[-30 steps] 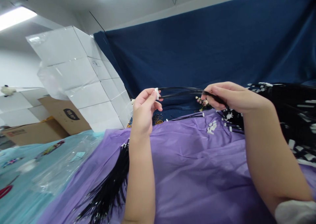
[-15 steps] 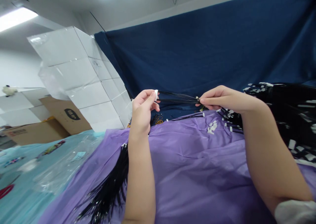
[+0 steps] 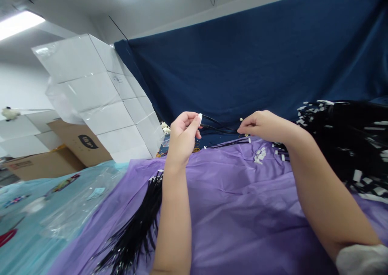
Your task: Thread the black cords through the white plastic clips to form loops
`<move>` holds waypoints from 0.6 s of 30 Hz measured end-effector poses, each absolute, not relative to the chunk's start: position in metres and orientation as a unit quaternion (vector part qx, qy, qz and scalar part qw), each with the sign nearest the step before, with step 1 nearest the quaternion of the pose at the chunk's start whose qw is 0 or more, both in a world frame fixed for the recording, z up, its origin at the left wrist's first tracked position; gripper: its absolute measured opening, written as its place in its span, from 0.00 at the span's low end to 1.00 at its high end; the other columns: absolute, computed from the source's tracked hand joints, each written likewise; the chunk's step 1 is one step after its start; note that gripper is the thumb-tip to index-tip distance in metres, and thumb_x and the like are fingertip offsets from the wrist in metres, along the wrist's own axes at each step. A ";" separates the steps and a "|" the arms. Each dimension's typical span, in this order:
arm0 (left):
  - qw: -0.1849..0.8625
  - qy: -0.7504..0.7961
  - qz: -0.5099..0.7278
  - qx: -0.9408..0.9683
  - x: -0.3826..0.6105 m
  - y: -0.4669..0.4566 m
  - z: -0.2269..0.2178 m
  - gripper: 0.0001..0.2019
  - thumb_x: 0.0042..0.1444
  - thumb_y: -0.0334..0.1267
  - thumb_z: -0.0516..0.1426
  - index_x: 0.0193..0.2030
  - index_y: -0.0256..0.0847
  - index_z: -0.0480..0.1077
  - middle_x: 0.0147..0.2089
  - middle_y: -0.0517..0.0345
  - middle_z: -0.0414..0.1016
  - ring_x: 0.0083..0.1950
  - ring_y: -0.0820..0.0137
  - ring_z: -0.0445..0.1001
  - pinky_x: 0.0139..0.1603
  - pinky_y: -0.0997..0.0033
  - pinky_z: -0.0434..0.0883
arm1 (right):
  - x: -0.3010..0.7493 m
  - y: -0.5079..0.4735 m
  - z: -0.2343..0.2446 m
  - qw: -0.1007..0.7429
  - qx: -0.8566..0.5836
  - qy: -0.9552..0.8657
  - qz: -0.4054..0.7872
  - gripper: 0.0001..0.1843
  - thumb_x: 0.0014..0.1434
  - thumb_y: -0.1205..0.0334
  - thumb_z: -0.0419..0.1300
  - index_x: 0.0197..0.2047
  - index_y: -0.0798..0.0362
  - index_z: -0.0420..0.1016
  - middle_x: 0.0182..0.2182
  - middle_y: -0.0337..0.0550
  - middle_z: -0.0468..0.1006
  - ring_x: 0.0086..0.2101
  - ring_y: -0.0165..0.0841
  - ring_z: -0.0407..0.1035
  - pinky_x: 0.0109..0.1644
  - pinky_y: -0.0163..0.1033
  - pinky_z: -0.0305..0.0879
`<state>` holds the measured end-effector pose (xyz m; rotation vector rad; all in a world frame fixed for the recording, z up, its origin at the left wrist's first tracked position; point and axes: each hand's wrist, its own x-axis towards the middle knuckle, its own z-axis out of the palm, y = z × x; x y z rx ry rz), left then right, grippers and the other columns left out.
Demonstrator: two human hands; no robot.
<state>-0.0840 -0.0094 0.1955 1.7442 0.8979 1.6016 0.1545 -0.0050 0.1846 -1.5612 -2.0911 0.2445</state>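
- The left hand (image 3: 182, 139) is pinching one white connector (image 3: 200, 117), with thumb and forefinger closed on it.
- The right hand (image 3: 263, 125) is pressing its fingertips together on the black wires (image 3: 218, 128) running from that connector. The strands are too fine to count.
- A few loose white housings (image 3: 259, 156) are lying just below the right fingers.
- Two piles are waiting: a tagged heap (image 3: 342, 141) behind the right wrist and a bare bundle (image 3: 136, 230) under the left forearm. Much is probably left to do.
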 end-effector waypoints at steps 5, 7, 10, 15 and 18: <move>0.282 0.342 0.597 0.669 -0.082 -0.009 0.193 0.06 0.57 0.39 0.58 0.35 0.39 0.71 0.30 0.61 0.71 0.23 0.80 0.67 0.27 0.76 0.66 | 0.155 -0.006 0.183 0.261 -0.604 -0.753 0.016 0.16 0.62 0.51 0.53 0.36 0.47 0.81 0.31 0.41 0.80 0.33 0.36 0.72 0.37 0.38 0.62; 0.278 0.342 0.592 0.674 -0.081 -0.009 0.192 0.06 0.57 0.40 0.58 0.35 0.39 0.71 0.31 0.61 0.72 0.24 0.80 0.67 0.27 0.76 0.66 | 0.154 -0.006 0.182 0.246 -0.617 -0.747 0.002 0.17 0.62 0.51 0.52 0.39 0.46 0.81 0.34 0.42 0.80 0.35 0.37 0.72 0.37 0.38 0.62; 0.267 0.348 0.588 0.679 -0.079 -0.009 0.192 0.07 0.58 0.40 0.58 0.35 0.39 0.71 0.31 0.61 0.72 0.23 0.80 0.67 0.27 0.76 0.66 | 0.152 -0.007 0.181 0.219 -0.629 -0.746 -0.002 0.17 0.63 0.52 0.51 0.36 0.46 0.80 0.33 0.42 0.80 0.33 0.37 0.71 0.34 0.38 0.60; 0.260 0.344 0.609 0.666 -0.083 -0.008 0.193 0.06 0.58 0.40 0.58 0.37 0.40 0.71 0.32 0.61 0.72 0.23 0.80 0.66 0.26 0.77 0.67 | 0.149 -0.008 0.181 0.252 -0.612 -0.748 -0.041 0.18 0.66 0.53 0.47 0.35 0.48 0.75 0.36 0.43 0.79 0.36 0.36 0.71 0.36 0.38 0.58; 0.258 0.339 0.624 0.655 -0.086 -0.006 0.194 0.07 0.58 0.41 0.58 0.37 0.40 0.72 0.33 0.60 0.73 0.24 0.80 0.67 0.26 0.77 0.67 | 0.147 -0.009 0.181 0.279 -0.607 -0.739 -0.091 0.19 0.68 0.53 0.45 0.36 0.50 0.73 0.35 0.44 0.78 0.35 0.37 0.71 0.35 0.38 0.56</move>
